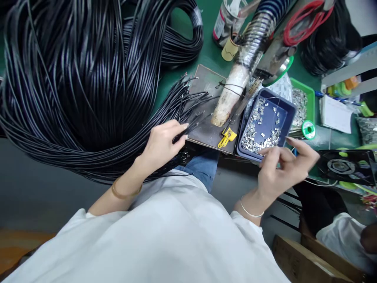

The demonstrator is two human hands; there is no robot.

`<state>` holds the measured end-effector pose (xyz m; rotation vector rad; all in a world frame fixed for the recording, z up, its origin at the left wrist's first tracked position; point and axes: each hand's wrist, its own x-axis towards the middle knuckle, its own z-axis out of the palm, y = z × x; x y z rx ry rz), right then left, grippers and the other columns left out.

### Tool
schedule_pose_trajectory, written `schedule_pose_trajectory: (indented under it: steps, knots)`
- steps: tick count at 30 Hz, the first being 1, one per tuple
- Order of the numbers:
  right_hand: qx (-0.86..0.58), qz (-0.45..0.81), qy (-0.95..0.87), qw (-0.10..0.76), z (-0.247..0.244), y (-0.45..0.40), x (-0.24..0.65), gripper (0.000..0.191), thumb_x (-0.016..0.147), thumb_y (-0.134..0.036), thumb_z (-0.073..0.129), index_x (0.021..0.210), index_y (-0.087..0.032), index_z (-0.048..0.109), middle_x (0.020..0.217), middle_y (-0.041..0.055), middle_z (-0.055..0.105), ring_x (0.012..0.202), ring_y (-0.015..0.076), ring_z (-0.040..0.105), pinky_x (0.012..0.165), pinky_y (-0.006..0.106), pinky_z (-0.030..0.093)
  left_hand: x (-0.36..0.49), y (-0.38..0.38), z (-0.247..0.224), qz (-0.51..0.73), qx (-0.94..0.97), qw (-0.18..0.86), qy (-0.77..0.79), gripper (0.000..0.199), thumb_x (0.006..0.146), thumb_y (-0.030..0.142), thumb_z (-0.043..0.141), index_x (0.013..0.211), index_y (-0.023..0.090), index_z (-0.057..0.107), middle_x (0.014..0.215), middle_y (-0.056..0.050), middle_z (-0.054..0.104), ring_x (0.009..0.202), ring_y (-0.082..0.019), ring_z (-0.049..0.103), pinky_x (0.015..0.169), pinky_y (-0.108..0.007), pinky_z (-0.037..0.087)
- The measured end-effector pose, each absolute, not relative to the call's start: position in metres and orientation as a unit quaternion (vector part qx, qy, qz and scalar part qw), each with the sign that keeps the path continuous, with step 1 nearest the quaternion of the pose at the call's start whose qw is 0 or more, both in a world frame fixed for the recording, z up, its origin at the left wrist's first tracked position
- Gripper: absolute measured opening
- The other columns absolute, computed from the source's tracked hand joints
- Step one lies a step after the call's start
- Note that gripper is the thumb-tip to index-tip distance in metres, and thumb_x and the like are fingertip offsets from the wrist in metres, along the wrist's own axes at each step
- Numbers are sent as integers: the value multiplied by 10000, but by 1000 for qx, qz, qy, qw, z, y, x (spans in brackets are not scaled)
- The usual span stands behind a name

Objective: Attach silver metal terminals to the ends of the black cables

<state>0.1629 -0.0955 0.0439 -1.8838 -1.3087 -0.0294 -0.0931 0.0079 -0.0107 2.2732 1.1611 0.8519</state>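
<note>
A thick bundle of black cables [88, 78] covers the left of the bench, its loose ends fanned over a dark board [206, 80]. My left hand [165, 145] pinches a few of the black cables between thumb and fingers near their ends. Over the near right edge of a blue tray [272, 114] hovers my right hand [282, 165], thumb and index finger close together. Whether a small part sits between those fingertips is too small to tell. Small silver metal connectors [250, 137] lie in the tray. A yellow tool [227, 137] rests on the board's near edge.
A wrapped duct [232, 90] hangs down over the board. Behind it stand a plastic cup [225, 23] and a small yellow pot [229, 49]. Right of the tray are a green bin [309, 94], a solder spool [308, 130], paper [337, 114] and a fan [346, 167]. Another person sits at lower right.
</note>
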Motion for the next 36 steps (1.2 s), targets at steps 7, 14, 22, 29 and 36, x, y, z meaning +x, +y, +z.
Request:
schedule_pose_trajectory:
  steps: [7, 14, 22, 29, 36]
  knots:
    - [-822, -60, -514, 237, 25, -70, 239, 165, 827, -362, 627, 773, -219, 565, 736, 11, 649, 632, 163, 597, 681, 320, 487, -95, 9, -25, 395, 795, 144, 438, 239, 947, 194, 549, 1082, 104, 725, 914, -90, 749, 817, -176, 685, 787, -305, 535]
    - [-811, -102, -562, 131, 15, -48, 253, 127, 748, -224, 566, 668, -229, 468, 732, 14, 570, 678, 169, 514, 739, 345, 462, -96, 33, -27, 371, 788, 149, 467, 339, 1024, 231, 392, 1170, 133, 682, 921, -90, 724, 880, -187, 678, 808, -337, 508]
    - [-798, -111, -564, 184, 11, -44, 251, 128, 714, -209, 552, 663, -239, 438, 711, 2, 548, 683, 168, 507, 776, 366, 484, -111, 31, -3, 595, 422, 557, 396, 216, 945, 381, 606, 1107, 239, 622, 590, 74, 441, 491, -37, 390, 444, -211, 355]
    - [-760, -128, -519, 370, 24, -64, 229, 105, 773, -233, 611, 707, -216, 531, 813, 8, 637, 743, 154, 607, 597, 282, 465, -53, -29, 26, 272, 306, 895, 178, 284, 754, 329, 768, 894, 154, 594, 582, 22, 637, 371, -56, 443, 357, -208, 272]
    - [-663, 90, -499, 550, 28, -90, 171, 186, 808, -302, 716, 758, -196, 571, 866, -2, 677, 751, 152, 721, 658, 304, 594, -13, -28, -10, 352, 347, 828, 264, 235, 789, 282, 736, 921, 125, 621, 568, 21, 637, 371, -15, 333, 386, -183, 181]
